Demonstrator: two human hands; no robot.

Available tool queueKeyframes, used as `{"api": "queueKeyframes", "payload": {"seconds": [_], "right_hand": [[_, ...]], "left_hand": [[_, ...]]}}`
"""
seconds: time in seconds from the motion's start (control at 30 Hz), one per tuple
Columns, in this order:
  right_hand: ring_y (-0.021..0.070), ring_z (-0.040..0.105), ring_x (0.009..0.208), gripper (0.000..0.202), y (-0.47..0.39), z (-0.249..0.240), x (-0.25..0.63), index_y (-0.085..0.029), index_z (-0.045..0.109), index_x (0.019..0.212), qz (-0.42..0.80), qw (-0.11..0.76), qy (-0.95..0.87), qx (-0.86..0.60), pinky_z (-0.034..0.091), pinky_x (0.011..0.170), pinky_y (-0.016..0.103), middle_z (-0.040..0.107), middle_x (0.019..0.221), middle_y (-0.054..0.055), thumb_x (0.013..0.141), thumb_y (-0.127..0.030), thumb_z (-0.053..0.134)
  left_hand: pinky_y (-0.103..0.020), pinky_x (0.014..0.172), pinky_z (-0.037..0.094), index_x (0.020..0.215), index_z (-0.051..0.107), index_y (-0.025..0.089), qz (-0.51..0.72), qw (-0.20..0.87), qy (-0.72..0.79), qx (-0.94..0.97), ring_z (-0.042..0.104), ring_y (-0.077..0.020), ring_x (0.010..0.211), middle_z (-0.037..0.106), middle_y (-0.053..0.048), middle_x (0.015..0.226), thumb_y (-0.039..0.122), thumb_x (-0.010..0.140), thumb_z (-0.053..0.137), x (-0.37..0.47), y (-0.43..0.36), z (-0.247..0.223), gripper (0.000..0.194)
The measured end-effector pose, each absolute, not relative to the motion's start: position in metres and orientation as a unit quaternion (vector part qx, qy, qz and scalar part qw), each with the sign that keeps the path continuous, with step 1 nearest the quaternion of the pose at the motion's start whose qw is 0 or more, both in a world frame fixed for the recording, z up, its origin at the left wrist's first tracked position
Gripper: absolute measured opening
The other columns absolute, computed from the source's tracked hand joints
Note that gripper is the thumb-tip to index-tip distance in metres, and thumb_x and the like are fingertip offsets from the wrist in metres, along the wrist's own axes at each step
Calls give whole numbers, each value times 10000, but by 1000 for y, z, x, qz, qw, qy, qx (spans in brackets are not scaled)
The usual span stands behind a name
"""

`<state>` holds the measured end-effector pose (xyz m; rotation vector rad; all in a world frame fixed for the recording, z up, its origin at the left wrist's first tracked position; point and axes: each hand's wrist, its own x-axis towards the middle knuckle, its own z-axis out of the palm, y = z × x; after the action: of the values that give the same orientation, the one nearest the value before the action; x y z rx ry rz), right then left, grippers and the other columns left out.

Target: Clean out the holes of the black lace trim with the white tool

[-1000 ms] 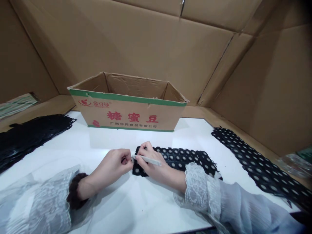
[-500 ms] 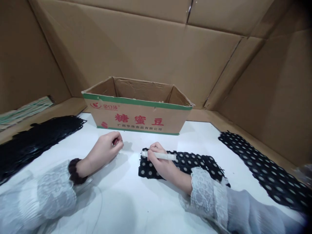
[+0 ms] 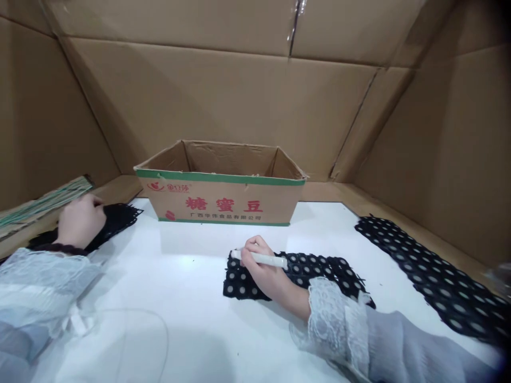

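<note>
My right hand (image 3: 261, 266) grips a slim white pen-like stick (image 3: 269, 260), held almost level. It is over a flat black patch (image 3: 243, 291) dotted with rows of pale discs, and hides part of it. At the far left my left hand (image 3: 81, 222) is at a long heap of plain black pieces (image 3: 120, 217). Its fingers are bent but mostly hidden behind the back of the hand, so what they hold does not show.
An uncovered cardboard box (image 3: 223, 213) with a green rim and red lettering stands at the back of the white table (image 3: 191, 330). A long black strip with pale discs (image 3: 435, 279) lies at the right. Tall cardboard walls (image 3: 223, 96) surround the table.
My left hand has moved left and away, from the white tabletop to the black heap. The right hand stays over the dotted patch with the white stick. The view has tilted up slightly.
</note>
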<state>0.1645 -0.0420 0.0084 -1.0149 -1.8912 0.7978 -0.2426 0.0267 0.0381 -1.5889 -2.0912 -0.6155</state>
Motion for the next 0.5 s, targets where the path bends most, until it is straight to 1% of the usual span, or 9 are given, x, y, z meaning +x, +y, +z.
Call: {"api": "queueKeyframes", "payload": {"seconds": [0.07, 0.1, 0.17, 0.23, 0.3, 0.33, 0.4, 0.47, 0.5], "right_hand": [[140, 471, 804, 287, -39, 12, 172, -195, 412, 595, 316, 441, -724, -427, 369, 787, 288, 454, 780, 17, 874, -235, 357], [138, 478, 802, 298, -37, 14, 178, -191, 431, 600, 314, 453, -708, -441, 371, 788, 285, 454, 790, 17, 880, -257, 353], [136, 488, 800, 314, -32, 15, 189, -187, 471, 619, 309, 468, -685, -466, 376, 791, 282, 452, 814, 17, 886, -297, 349], [136, 494, 804, 325, -29, 14, 200, -183, 497, 629, 298, 475, -671, -485, 378, 798, 281, 450, 829, 18, 887, -318, 352], [133, 500, 807, 323, -27, 12, 207, -179, 503, 626, 289, 477, -669, -491, 376, 804, 276, 457, 828, 18, 884, -313, 362], [131, 503, 806, 320, -26, 10, 209, -177, 502, 621, 286, 477, -672, -489, 375, 803, 272, 463, 820, 17, 883, -302, 366], [126, 507, 800, 318, -27, 9, 210, -175, 498, 602, 285, 468, -687, -477, 376, 797, 265, 476, 793, 15, 878, -273, 374], [121, 511, 786, 317, -29, 10, 207, -173, 492, 579, 292, 454, -707, -456, 382, 785, 257, 488, 771, 13, 868, -244, 385], [118, 514, 776, 316, -30, 10, 206, -172, 490, 570, 297, 448, -716, -445, 387, 778, 255, 493, 760, 12, 864, -231, 389]], "left_hand": [[-331, 633, 312, 820, 522, 117, -199, 238, -759, -573, 566, -234, 864, 499, 7, 591, 312, 786, 268, -249, 26, 32, 322], [-371, 666, 328, 868, 511, 108, -190, 250, -761, -568, 550, -278, 943, 544, -11, 667, 296, 793, 255, -248, 25, 31, 326], [-468, 728, 358, 1015, 462, 116, -183, 259, -759, -568, 478, -361, 1071, 591, -72, 921, 280, 790, 267, -241, 22, 31, 340], [-551, 809, 338, 1173, 360, 148, -206, 279, -734, -584, 388, -389, 1168, 502, -111, 1191, 273, 803, 282, -227, 20, 33, 398], [-538, 891, 290, 1250, 286, 158, -243, 318, -696, -596, 350, -363, 1210, 417, -94, 1300, 273, 835, 264, -209, 19, 36, 431], [-498, 905, 285, 1253, 292, 144, -253, 332, -681, -601, 369, -344, 1200, 425, -83, 1289, 275, 847, 251, -198, 18, 36, 429], [-411, 855, 317, 1194, 386, 109, -260, 331, -662, -620, 459, -309, 1116, 510, -63, 1151, 282, 854, 248, -172, 16, 36, 406], [-345, 762, 352, 1111, 474, 130, -274, 287, -643, -655, 550, -240, 935, 566, -28, 946, 285, 846, 291, -139, 11, 32, 357], [-320, 730, 364, 1101, 482, 154, -295, 252, -626, -676, 556, -202, 838, 572, -16, 873, 289, 845, 320, -120, 7, 30, 332]]}}
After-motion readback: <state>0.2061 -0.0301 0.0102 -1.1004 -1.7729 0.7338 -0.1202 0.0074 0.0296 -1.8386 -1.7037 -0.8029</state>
